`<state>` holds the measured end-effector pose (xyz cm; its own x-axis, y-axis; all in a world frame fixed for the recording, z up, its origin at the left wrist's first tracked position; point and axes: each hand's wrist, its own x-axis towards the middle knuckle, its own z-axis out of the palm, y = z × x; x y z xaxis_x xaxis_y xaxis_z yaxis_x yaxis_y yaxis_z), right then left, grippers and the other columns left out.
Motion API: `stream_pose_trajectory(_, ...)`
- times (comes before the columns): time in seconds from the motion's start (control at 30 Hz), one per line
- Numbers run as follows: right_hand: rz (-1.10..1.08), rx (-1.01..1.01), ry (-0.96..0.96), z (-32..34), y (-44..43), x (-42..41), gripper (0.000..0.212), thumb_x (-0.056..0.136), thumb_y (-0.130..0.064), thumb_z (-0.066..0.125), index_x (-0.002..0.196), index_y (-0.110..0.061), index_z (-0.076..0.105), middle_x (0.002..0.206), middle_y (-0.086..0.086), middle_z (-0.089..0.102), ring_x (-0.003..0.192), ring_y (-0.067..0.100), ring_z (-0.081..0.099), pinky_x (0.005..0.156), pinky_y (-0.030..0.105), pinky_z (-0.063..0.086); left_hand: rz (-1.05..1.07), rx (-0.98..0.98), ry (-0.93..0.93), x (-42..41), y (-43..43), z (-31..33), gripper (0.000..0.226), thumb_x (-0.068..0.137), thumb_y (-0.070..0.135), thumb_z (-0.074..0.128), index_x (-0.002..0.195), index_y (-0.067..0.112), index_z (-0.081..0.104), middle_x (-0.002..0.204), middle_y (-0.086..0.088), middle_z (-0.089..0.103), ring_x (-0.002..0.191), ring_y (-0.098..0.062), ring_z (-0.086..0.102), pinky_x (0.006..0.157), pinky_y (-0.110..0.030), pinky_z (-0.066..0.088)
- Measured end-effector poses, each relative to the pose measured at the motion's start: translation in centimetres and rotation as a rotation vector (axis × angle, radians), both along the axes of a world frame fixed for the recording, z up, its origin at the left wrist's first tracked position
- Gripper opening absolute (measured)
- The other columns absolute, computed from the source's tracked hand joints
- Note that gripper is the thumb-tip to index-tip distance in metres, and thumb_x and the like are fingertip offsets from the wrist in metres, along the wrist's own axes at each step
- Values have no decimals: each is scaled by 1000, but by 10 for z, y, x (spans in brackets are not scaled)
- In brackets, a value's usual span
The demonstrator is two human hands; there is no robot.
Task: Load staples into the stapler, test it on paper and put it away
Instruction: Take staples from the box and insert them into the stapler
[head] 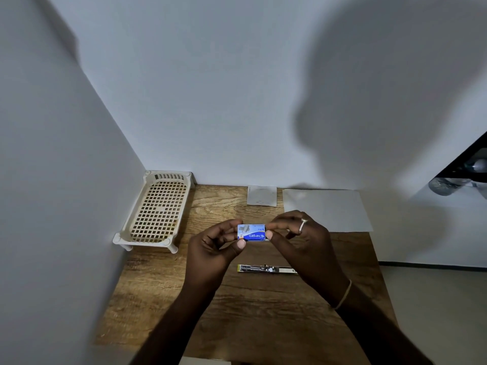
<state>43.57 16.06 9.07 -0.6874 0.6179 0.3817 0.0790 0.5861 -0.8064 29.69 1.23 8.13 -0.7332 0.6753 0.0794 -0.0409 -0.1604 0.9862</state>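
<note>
A small blue staple box [251, 232] is held above the wooden table between both hands. My left hand [214, 246] pinches its left end with thumb and fingers. My right hand [303, 238], with a ring on one finger, pinches its right end. Below the box, the stapler [264, 268] lies on the table swung open flat, its metal channel facing up; my right wrist covers its right end. A white sheet of paper [326, 209] lies at the back right of the table.
A cream plastic lattice tray [158, 209] on short legs stands at the back left against the wall. A small square paper [262, 195] lies by the back wall. The wooden table [263, 306] ends on the right near a white floor.
</note>
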Motion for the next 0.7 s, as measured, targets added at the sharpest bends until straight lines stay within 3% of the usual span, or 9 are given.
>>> stream_pose_trajectory(0.13, 40, -107, 3, -1, 1, 4, 13, 85, -13, 79, 98, -16, 80, 99, -7, 71, 94, 14, 69, 68, 27, 58, 1, -5, -25, 0, -1, -1, 39, 79, -10, 76, 111, 11, 73, 103, -5, 79, 98, -21, 76, 78, -22, 58)
stream_pose_trajectory(0.27, 75, -218, -4, -3, 0, 5, 16, 85, -14, 79, 99, -23, 80, 97, -10, 72, 93, 13, 70, 70, 20, 58, 0, -15, -33, -1, -3, -2, 39, 79, -10, 76, 112, 10, 73, 103, -5, 79, 98, -20, 76, 77, -21, 58)
stream_pose_trajectory(0.4, 90, -326, -6, -9, 1, 5, 18, 84, -14, 81, 99, -24, 80, 98, -10, 74, 92, 13, 72, 72, 22, 59, -7, -36, -29, 0, -4, 0, 38, 79, -7, 77, 112, 11, 74, 103, -5, 79, 97, -20, 76, 77, -21, 57)
stream_pose_trajectory(0.7, 89, -378, 10, -18, -4, 3, 19, 81, -13, 83, 98, -21, 80, 95, -7, 75, 88, 10, 72, 72, 19, 58, -14, -62, -4, 1, -5, 3, 38, 81, -9, 75, 114, 9, 73, 102, -2, 80, 96, -17, 76, 76, -19, 57)
